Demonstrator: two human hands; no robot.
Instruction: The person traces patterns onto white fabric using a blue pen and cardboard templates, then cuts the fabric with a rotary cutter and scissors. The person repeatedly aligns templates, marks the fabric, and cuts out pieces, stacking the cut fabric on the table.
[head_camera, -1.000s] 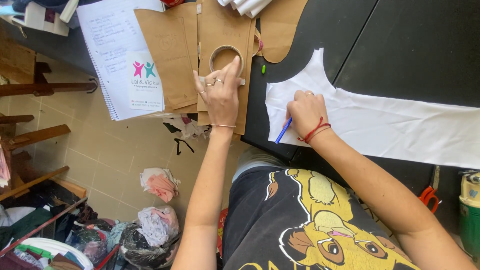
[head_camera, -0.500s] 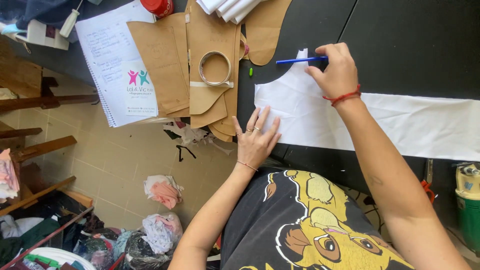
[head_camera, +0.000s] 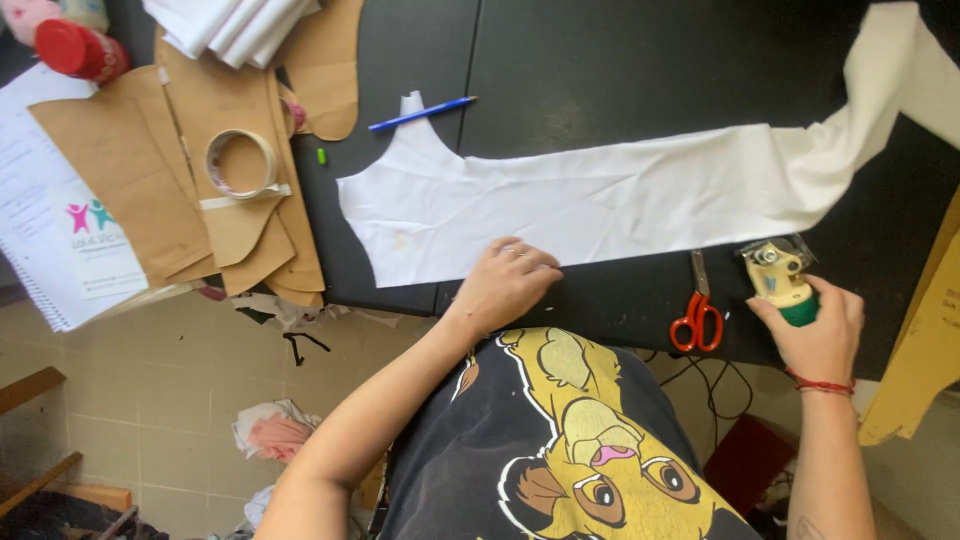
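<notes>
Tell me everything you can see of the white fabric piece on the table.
The white fabric piece looks like thin, slightly creased cloth. It lies flat on the black table, long and narrow, with a curved cutout and small tab beside the blue pen. Its far end widens and runs out of view. The left hand rests on its near edge.

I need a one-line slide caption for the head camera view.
Left hand presses cut white fabric on a black table; right hand grips a small green-and-cream cutting tool beside orange-handled scissors.

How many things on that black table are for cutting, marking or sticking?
Cutting: 2, orange-handled scissors and the green-based cutter that the right hand holds
Marking: 1, blue pen
Sticking: 1, tape roll
Total: 4
</notes>
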